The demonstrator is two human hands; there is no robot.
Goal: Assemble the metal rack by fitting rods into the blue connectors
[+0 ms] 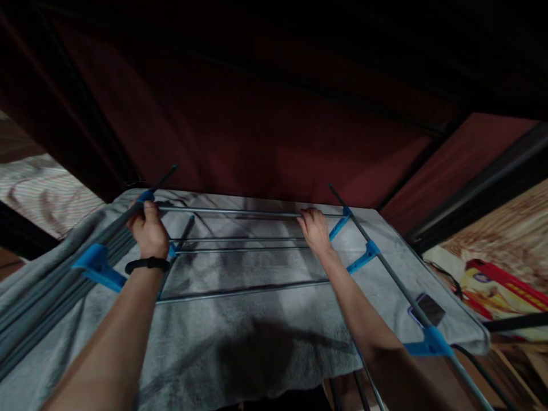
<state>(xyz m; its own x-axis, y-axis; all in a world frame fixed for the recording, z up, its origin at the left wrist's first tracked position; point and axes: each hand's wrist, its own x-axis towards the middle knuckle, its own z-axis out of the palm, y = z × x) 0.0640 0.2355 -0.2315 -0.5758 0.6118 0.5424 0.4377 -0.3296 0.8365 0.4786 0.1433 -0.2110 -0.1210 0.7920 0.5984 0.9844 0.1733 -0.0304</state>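
Drying rack (257,251), with its steel rods and blue plastic joints, fills the middle of your view, lying over a grey towel (240,337) spread across what looks like a bed. Its rods run from 9 to 3 o'clock, and the far rod (231,212) lies crosswise at 12 o'clock under both your palms. Neither arm is nearer; you reach it evenly. A side rail (398,285) with blue joints runs off toward 4 o'clock, and a folded wing of grey rods (51,297) slants away at 8 o'clock.

Your left hand (148,231), with a black wristband (148,265), has its grip curled around the far rod's left end, next to a blue corner joint (145,196). Your right hand (314,231) has its grip wrapped over the same rod near the right-hand blue joint (340,225).

A dark phone (428,311) lies on the towel at 4 o'clock, right beside the side rail. A dark red panel (278,131) stands just behind the rack.
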